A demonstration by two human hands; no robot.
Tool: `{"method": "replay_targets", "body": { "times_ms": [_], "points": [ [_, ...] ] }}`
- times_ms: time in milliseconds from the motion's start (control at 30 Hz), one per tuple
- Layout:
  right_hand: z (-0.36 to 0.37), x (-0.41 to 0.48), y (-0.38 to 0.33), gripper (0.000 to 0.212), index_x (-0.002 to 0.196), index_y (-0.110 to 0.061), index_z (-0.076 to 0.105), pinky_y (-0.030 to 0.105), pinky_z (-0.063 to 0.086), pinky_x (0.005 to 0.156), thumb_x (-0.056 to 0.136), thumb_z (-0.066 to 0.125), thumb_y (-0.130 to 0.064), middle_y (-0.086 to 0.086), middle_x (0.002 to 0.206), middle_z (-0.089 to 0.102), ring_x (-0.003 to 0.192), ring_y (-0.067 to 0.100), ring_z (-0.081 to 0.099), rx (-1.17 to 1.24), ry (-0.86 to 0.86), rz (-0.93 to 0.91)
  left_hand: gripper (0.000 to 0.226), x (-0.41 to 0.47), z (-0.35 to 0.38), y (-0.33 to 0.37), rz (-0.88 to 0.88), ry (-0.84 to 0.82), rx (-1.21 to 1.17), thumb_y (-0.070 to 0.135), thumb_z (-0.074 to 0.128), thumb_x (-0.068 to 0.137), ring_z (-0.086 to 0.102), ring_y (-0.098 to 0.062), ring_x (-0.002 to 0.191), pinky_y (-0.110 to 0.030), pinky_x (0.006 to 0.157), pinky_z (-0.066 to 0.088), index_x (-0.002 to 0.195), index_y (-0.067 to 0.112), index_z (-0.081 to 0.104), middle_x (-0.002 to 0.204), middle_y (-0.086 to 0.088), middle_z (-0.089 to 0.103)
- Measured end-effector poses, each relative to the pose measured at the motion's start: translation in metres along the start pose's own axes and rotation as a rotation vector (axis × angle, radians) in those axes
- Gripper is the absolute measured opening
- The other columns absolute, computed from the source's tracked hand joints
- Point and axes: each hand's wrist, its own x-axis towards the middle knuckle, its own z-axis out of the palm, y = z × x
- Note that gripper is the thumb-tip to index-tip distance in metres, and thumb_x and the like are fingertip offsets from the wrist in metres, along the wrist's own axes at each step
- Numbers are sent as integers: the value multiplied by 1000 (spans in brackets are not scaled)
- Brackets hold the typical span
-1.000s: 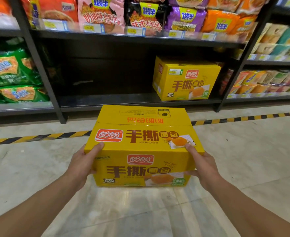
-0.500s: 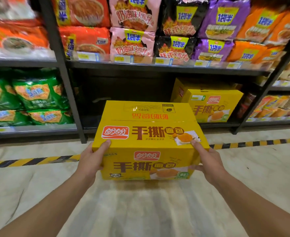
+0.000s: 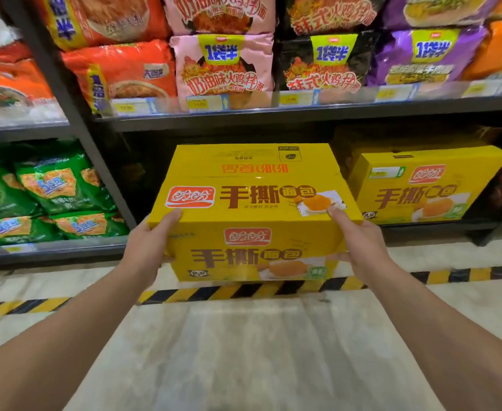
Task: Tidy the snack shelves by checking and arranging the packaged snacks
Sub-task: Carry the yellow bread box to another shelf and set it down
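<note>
Head view, facing the snack shelving. You hold the yellow carton (image 3: 252,209) in the air between both hands, in front of the bottom shelf (image 3: 421,225) and above the striped hazard tape (image 3: 244,289) on the pale floor (image 3: 244,351). The carton sits level, with its printed top and near face turned to you.

Your left hand (image 3: 149,250) grips the near left corner, thumb laid flat on the top panel just below the red logo. The remaining fingers pass round the left side, where they are hidden. Your right hand (image 3: 362,244) grips the near right corner in the same way, with the thumb pressing on the bread picture and the fingers out of sight behind the side wall.

A second carton (image 3: 427,185) of the same print stands on the bottom shelf to the right, farther back, and is apart from the one you carry. The bay to its left is dark (its contents cannot be told).

On the upper shelf (image 3: 303,114) stand noodle packets, from left to right: a red-orange packet (image 3: 119,72), a pink packet (image 3: 223,66), a black packet (image 3: 324,63) and a purple packet (image 3: 427,57). Price labels (image 3: 206,102) run along its front rail. Beyond the dark upright post (image 3: 75,114), at far left, green packets (image 3: 51,191) lie stacked on a lower shelf.
</note>
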Motion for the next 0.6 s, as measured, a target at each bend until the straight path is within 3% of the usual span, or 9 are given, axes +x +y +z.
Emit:
{"method": "replay_targets", "body": {
  "times_ms": [67,100,200,267,333,500,600],
  "points": [
    [5,24,3,83,138,-22,57,60,64,81,73,85,-65,4,142,56,126,35,61,-19,-8,19,24,15,8,-1,2,3,16,51,70,96,66,-33,120,-69,103,50,115,37,64,127,-2,72],
    [7,31,4,89,143,-20,52,60,64,81,73,85,-65,4,144,53,127,36,60,-20,-12,23,22,21,11,-5,-3,13,16,51,70,96,66,-33,119,-69,103,50,111,38,64,126,-1,71],
    [18,53,9,79,137,-21,52,64,62,84,77,85,-60,4,142,54,126,36,60,-10,-41,21,22,37,15,-18,4,40,12,51,70,96,66,-33,118,-71,102,50,111,37,63,126,-2,70],
    [25,65,12,74,126,-24,58,66,62,82,71,87,-63,6,138,59,125,36,60,-15,-69,8,29,48,18,-25,-2,62,-2,50,70,97,65,-34,118,-72,103,49,119,33,61,126,-3,68],
    [31,71,13,57,120,-28,62,66,61,85,78,86,-59,4,129,63,121,34,62,-23,-89,-8,37,56,19,-31,6,73,-16,50,69,97,63,-34,120,-73,103,48,128,31,59,127,-3,67],
    [32,76,18,44,120,-36,65,61,62,88,83,80,-54,-8,123,67,120,27,64,-69,-164,-126,72,68,16,-36,92,53,73,60,72,86,62,-32,125,-70,98,53,148,33,47,138,-1,64],
    [26,86,34,57,137,-33,59,54,63,90,85,83,-40,-14,121,70,118,19,67,-221,-189,-284,94,74,15,-45,215,22,321,46,84,79,62,-30,126,-63,97,54,155,29,31,142,-1,61]
  ]
}}
